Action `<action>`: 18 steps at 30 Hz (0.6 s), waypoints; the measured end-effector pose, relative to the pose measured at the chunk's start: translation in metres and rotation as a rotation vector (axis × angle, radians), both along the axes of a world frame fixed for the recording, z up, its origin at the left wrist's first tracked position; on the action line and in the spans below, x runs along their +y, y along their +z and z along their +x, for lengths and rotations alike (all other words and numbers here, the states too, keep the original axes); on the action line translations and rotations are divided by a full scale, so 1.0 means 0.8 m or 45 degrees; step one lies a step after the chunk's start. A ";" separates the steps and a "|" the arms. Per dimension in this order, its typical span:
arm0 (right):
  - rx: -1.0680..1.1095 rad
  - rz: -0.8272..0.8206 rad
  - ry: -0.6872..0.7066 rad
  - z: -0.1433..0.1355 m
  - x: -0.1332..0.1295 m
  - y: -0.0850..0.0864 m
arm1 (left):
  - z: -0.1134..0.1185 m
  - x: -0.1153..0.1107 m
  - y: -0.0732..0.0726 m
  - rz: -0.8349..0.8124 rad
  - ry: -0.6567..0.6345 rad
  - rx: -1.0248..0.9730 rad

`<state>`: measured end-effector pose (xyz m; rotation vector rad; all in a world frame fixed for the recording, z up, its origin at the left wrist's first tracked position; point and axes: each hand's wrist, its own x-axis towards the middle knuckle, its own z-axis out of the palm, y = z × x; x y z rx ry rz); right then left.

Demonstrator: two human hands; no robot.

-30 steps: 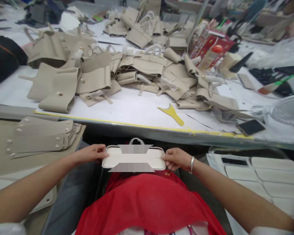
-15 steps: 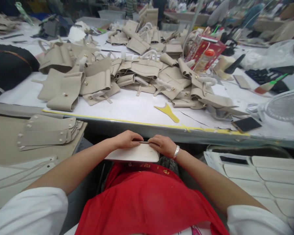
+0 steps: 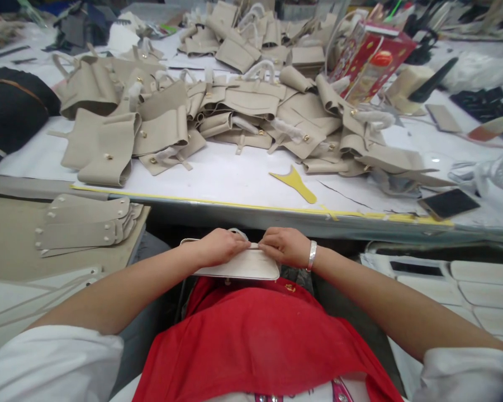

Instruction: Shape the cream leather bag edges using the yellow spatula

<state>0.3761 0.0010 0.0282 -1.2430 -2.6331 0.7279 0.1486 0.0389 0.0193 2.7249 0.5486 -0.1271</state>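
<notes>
A cream leather bag piece (image 3: 243, 267) with rounded corners lies over my lap, just below the table edge. My left hand (image 3: 224, 245) grips its upper edge with bent fingers. On the same edge, close by, my right hand (image 3: 283, 245) pinches with fingers pressed together; a silver bracelet (image 3: 312, 255) circles that wrist. Behind my left fingers a small pale loop shows. The underside of the piece and my fingertips are partly hidden.
Beige handbag parts (image 3: 243, 103) are heaped across the white table (image 3: 226, 173). Near its edge lie a yellow tool (image 3: 294, 184) and a phone (image 3: 449, 202). Stacked straps (image 3: 84, 220) are at left, cream panels (image 3: 482, 290) at right. A red box (image 3: 373, 56) stands behind.
The view has shifted slightly. My left hand has slid right along the piece's edge, so both hands are closer together, and more of the piece's left end and a pale loop now show.
</notes>
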 end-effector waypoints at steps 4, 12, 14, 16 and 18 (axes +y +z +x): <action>0.038 -0.435 -0.039 -0.011 0.035 0.001 | 0.000 -0.002 0.001 0.081 -0.040 0.059; 0.149 -1.180 0.080 -0.033 0.082 -0.025 | -0.026 0.018 0.002 -0.121 -0.159 -0.001; 0.167 -1.258 0.099 -0.038 0.088 -0.028 | -0.040 0.026 0.005 -0.213 -0.178 -0.044; 0.167 -1.296 0.115 -0.046 0.092 -0.030 | -0.054 0.032 0.008 -0.262 -0.177 -0.071; 0.165 -1.331 0.127 -0.056 0.097 -0.031 | -0.066 0.035 0.009 -0.277 -0.167 -0.053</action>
